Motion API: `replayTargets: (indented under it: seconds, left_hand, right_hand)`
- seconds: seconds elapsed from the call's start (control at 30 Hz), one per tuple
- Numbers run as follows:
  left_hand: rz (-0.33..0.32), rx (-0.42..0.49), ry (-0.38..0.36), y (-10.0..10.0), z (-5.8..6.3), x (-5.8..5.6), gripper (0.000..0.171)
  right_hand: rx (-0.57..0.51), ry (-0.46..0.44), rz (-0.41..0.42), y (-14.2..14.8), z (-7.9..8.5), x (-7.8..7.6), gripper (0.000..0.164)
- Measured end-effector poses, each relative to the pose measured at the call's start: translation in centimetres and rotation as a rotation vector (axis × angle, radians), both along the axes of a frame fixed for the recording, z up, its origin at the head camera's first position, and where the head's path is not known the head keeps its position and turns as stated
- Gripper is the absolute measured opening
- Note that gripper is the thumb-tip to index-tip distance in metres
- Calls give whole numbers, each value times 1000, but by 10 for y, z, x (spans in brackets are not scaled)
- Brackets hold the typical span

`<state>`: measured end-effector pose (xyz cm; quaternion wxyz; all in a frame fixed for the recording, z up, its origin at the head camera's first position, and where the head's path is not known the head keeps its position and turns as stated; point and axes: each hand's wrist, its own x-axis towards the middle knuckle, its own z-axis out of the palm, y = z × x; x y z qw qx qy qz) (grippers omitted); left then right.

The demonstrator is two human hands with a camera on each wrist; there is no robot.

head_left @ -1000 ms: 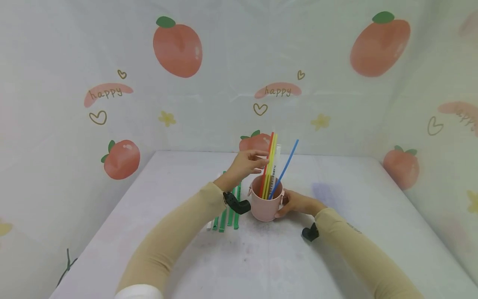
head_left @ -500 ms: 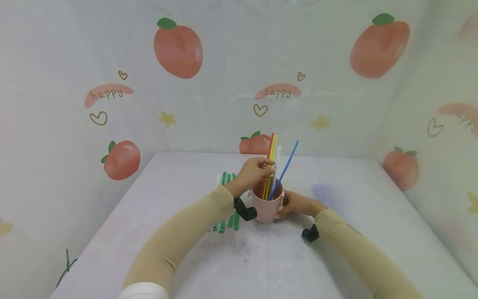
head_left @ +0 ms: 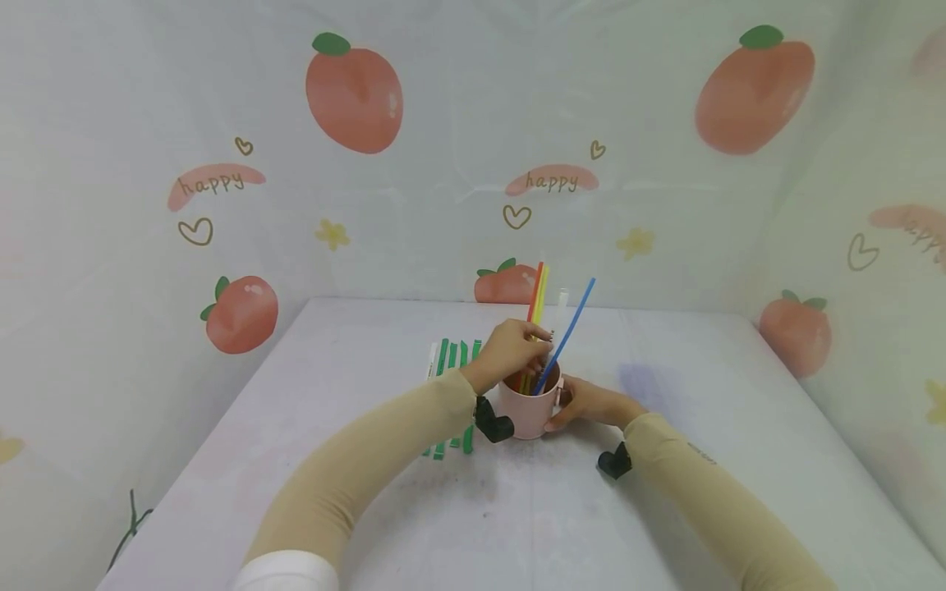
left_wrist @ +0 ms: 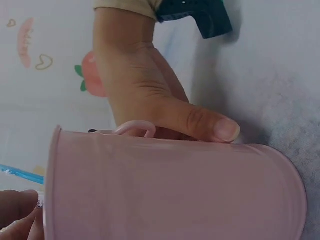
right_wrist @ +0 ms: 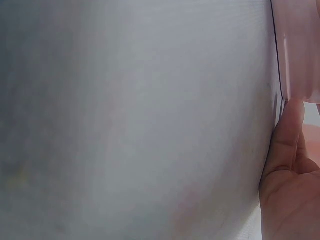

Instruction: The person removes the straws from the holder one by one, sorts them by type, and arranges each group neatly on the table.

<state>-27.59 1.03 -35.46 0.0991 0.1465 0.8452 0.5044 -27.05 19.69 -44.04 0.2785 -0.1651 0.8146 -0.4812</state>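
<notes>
A small pink bucket (head_left: 528,414) stands upright on the table in the head view. From it rise a red straw (head_left: 535,287), yellow straws (head_left: 543,287) and a slanted blue straw (head_left: 580,308). My left hand (head_left: 512,351) is over the bucket's mouth, pinching a white wrapped straw (head_left: 562,302) with printing on it; its lower part is hidden. In the left wrist view, left fingertips (left_wrist: 20,207) show beside the bucket rim. My right hand (head_left: 591,402) holds the bucket's right side low down, its thumb along the wall in the left wrist view.
Several slim green packets (head_left: 463,353) and a white one (head_left: 432,359) lie left of the bucket, partly behind the left forearm. A printed cloth backdrop (head_left: 443,107) hangs behind the table and at both sides.
My left hand has moved right and down, from beside the red straw to the bucket's mouth. The white straw's top has shifted right. My right hand stays at the bucket.
</notes>
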Motion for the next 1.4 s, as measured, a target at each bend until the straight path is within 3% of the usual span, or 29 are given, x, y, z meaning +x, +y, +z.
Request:
replayTargets:
  seconds: [0.4, 0.77, 1.0, 1.2, 1.4]
  left_hand:
    - [12, -135, 62, 5, -4, 0, 19]
    - [39, -89, 97, -2, -3, 4, 19]
    - [70, 41, 101, -11, 5, 8, 20]
    - [79, 79, 192, -21, 9, 4, 19]
    - [71, 283, 187, -30, 11, 0, 20]
  right_hand:
    - [25, 8, 12, 1, -1, -1, 79]
    - [12, 14, 22, 0, -1, -1, 74]
    - [13, 16, 15, 0, -1, -2, 72]
    - [8, 4, 6, 0, 0, -1, 73]
    - [-10, 12, 8, 0, 0, -1, 67]
